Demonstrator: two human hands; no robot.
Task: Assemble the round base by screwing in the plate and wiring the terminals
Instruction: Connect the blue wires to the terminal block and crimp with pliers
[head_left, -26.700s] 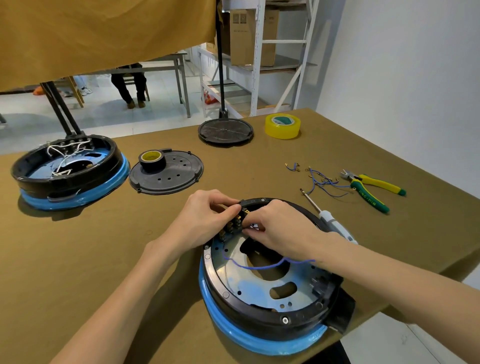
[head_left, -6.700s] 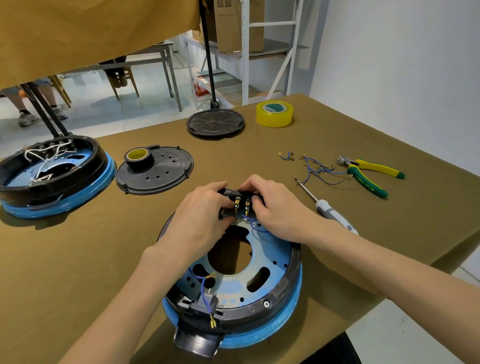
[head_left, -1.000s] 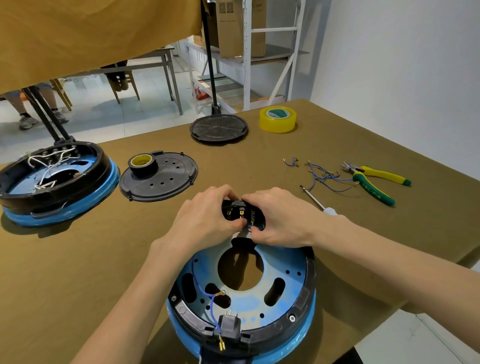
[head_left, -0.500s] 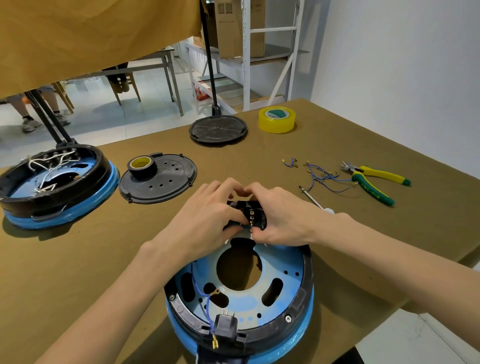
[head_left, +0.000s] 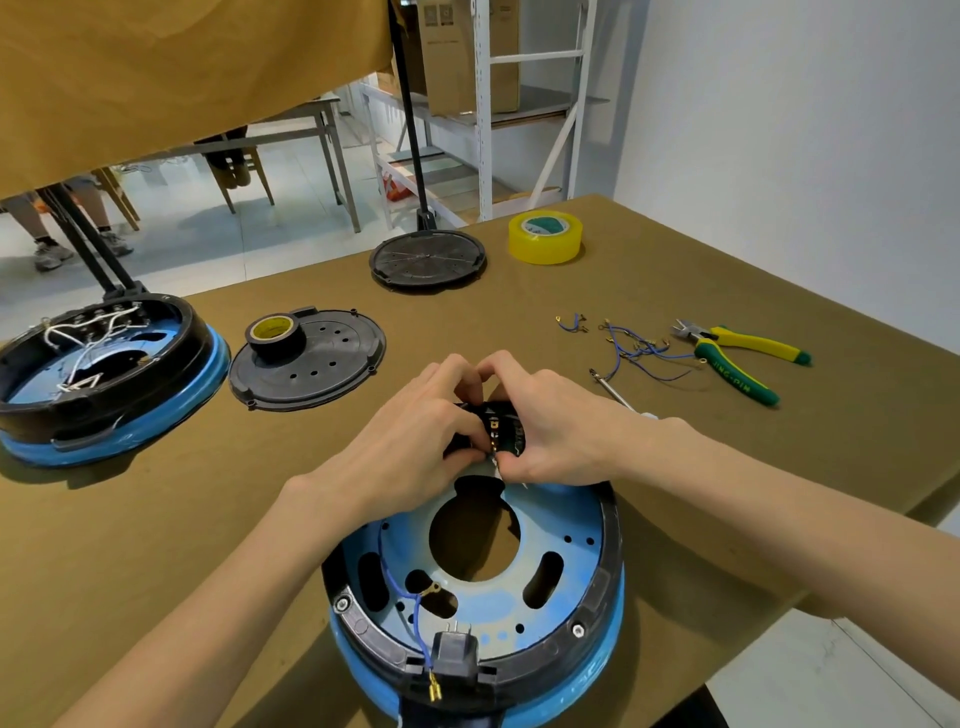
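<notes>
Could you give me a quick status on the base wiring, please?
Left hand and right hand both pinching the terminal block at the round base far rim. Blue wire end loose. Nothing obstructing.

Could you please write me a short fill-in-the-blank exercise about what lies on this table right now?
1. Both hands hold the terminal block at the ____ edge of the near base.
2. The black tape sits on a perforated ____.
3. The pliers have yellow and ____ handles.
4. The far base holds ____ wires.

Missing words: far; cover; green; white
</notes>
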